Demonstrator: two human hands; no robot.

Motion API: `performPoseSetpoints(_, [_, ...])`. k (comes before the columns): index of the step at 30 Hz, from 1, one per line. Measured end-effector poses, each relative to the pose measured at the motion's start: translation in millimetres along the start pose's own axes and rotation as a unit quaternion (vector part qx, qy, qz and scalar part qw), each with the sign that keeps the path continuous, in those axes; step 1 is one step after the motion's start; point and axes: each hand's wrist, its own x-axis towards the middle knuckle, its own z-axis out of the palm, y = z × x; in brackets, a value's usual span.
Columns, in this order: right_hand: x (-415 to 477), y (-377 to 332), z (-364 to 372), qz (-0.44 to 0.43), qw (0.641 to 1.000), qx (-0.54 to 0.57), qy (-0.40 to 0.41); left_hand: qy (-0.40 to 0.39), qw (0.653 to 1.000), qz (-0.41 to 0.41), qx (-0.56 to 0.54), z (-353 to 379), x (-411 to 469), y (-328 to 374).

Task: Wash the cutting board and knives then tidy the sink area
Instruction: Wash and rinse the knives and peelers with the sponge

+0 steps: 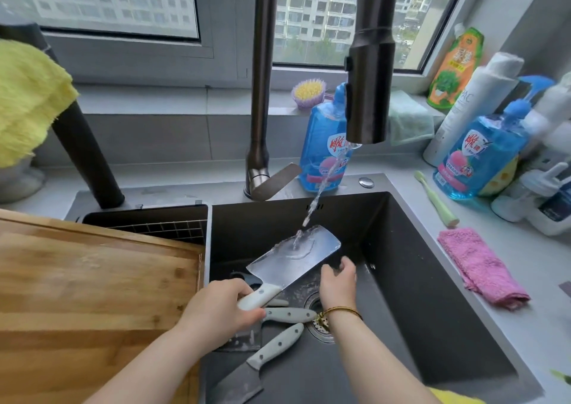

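Observation:
My left hand (217, 309) grips the pale handle of a cleaver (293, 257) and holds its blade up over the dark sink (432, 295). Water from the faucet head (369, 94) runs onto the blade's far end. My right hand (338, 281) hovers just right of the blade with relaxed fingers and holds nothing. Two more knives lie on the sink floor below: one (290, 314) under my left hand, another (262, 362) nearer me. The wooden cutting board (92, 295) rests across the sink's left side.
A drain (318, 320) sits under my right wrist. A pink cloth (482, 267) and a green toothbrush (435, 199) lie on the right counter beside blue soap bottles (482, 159). A yellow cloth (27, 101) hangs at far left. A wire basket (160, 227) sits behind the board.

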Motion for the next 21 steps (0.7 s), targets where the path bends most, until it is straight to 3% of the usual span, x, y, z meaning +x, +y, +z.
performPoseSetpoints(3, [-24, -2, 6, 0.173, 0.963, 0.139, -0.155, -0.007, 0.999, -0.014, -0.033, 10, -3, 10])
performPoseSetpoints(6, [-43, 1, 11, 0.191, 0.929, 0.134, -0.286, -0.013, 0.994, -0.018, -0.104, 22, -9, 22])
performPoseSetpoints(11, [-48, -10, 6, 0.137, 0.968, 0.103, -0.181, -0.031, 0.992, 0.02, -0.121, 23, -8, 31])
performPoseSetpoints(15, [-47, -11, -13, 0.088, 0.986, -0.057, -0.128, -0.02, 0.994, 0.01, -0.111, 12, -3, 38])
performPoseSetpoints(18, [-42, -11, -21, 0.035, 0.976, -0.2, -0.074, 0.039, 0.981, 0.015, -0.19, 7, 8, 50])
performPoseSetpoints(21, [-44, -15, -26, -0.02, 0.927, -0.372, -0.04, 0.013, 0.953, -0.019, -0.301, 8, 24, 74])
